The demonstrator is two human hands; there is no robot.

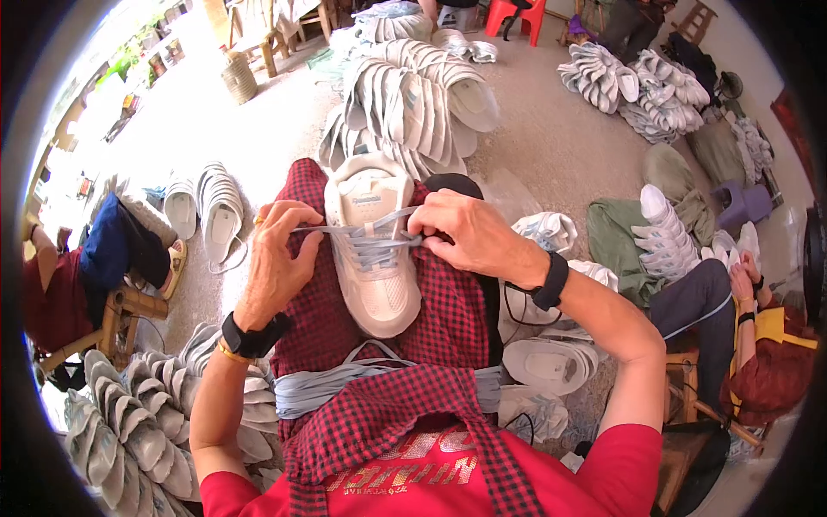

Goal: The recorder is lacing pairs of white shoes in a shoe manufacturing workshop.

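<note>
A white sneaker (379,293) lies on my lap, its toe toward me, on a red and black checked apron (301,302). Pale blue-grey shoelace (376,258) runs through its lower eyelets. To the left of the shoe, my left hand (280,254) pinches one stretch of the lace, drawn out sideways. My right hand (474,231) is closed on the lace at the shoe's right eyelet edge, near the tongue (369,200). A bundle of loose blue-grey laces (319,394) lies across my lap, below the toe.
Long stacks of white shoes (401,99) stand ahead on the floor, and more shoe stacks (129,422) crowd the lower left. Several shoes (551,362) lie close on my right. People sit at both sides; a red plastic stool (514,17) stands far back.
</note>
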